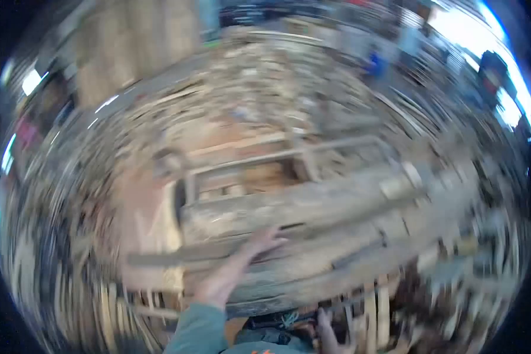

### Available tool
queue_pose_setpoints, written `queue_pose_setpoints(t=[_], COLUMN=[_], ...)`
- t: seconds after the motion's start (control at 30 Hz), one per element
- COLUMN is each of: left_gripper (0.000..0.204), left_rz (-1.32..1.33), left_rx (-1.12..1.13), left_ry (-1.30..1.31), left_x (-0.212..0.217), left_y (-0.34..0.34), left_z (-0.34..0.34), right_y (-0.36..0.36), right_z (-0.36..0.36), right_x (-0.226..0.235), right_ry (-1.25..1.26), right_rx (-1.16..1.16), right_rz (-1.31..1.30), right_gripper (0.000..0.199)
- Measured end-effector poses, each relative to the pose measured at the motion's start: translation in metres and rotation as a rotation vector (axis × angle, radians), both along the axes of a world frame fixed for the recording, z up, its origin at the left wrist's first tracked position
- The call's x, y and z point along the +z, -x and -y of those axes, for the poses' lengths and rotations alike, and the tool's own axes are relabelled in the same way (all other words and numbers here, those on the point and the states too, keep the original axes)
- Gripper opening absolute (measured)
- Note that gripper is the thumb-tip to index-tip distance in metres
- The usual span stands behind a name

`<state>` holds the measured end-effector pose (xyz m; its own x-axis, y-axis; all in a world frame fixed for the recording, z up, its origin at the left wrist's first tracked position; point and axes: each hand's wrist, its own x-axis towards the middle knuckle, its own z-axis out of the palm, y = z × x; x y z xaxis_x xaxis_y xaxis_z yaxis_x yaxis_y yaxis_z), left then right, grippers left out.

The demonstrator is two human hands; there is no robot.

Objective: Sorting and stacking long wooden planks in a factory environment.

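The whole picture is smeared by motion. My left hand [264, 242], with a green sleeve [197, 327] behind it, reaches forward over a worn wooden work surface [354, 236]. Its fingers look stretched out, and nothing shows clearly in them. A long, narrow grey-brown strip [165, 258] runs across the surface and passes by this hand; whether they touch, I cannot tell. Low in the picture, close to my body, is my right hand [326, 331]. Its fingers are too blurred and partly hidden to read. Beside it lies a dark shape [277, 321].
A pale metal-looking frame [248, 160] rises along the surface's far side. Beyond it spreads a big heap of wood scraps [265, 76]. Upright wood slats [109, 310] crowd the near left, more slats [377, 312] the near right. A large tan panel [138, 47] stands at the back left.
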<state>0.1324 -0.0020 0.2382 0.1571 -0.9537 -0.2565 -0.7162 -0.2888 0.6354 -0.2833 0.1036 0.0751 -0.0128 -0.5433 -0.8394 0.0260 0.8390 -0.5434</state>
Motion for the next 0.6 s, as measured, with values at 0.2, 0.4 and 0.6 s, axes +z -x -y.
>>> queue_pose_setpoints(t=[0.2, 0.4, 0.6], left_gripper=[0.054, 0.05, 0.042], left_rz=[0.099, -0.078, -0.239], left_rx=[-0.003, -0.033, -0.045], left_ry=[-0.087, 0.004, 0.163], left_x=[0.097, 0.137, 0.166], left_y=[0.034, 0.106, 0.255], left_z=[0.008, -0.015, 0.021], right_y=[0.02, 0.034, 0.015], right_z=[-0.02, -0.052, -0.07], right_x=[-0.002, 0.156, 0.208], right_ry=[0.027, 0.596, 0.701], right_rx=[0.38, 1.029, 1.053], right_rz=[-0.096, 0.117, 0.526], right_gripper=[0.042, 0.034, 0.051])
